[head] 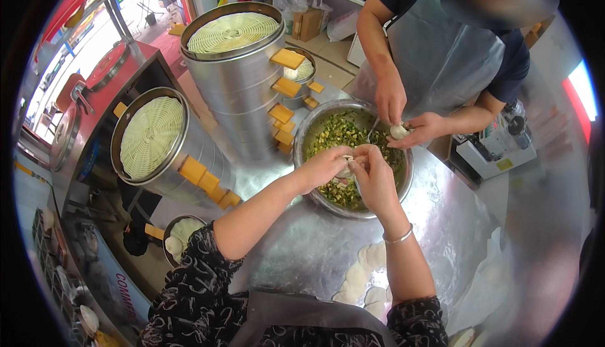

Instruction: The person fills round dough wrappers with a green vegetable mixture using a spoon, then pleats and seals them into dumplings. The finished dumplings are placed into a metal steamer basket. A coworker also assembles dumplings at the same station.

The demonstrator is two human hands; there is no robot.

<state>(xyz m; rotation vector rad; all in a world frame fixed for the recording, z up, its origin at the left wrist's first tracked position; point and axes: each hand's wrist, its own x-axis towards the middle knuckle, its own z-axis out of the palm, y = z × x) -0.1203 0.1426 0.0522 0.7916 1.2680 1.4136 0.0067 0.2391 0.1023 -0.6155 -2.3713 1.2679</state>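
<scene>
Over a large metal bowl (300, 151) of chopped green and yellow filling (331, 132), my left hand (326, 165) and my right hand (375, 177) meet. Between their fingers is a pale dough bun (346, 168), its top edge pinched by both. A metal utensil handle (373, 127) leans in the filling. Round flat dough wrappers (357, 276) lie overlapping on the metal table near my right forearm. Across the bowl, a co-worker's two hands (416, 127) hold another pale bun (400, 131) above the bowl's far right rim.
Tall stacks of metal steamers with yellow handles, one at the back (227, 87) and one at the left (198, 153), flank the bowl. A smaller steamer (182, 233) holding a bun is at lower left. A whitish sheet (482, 281) lies at right on the metal table (293, 247).
</scene>
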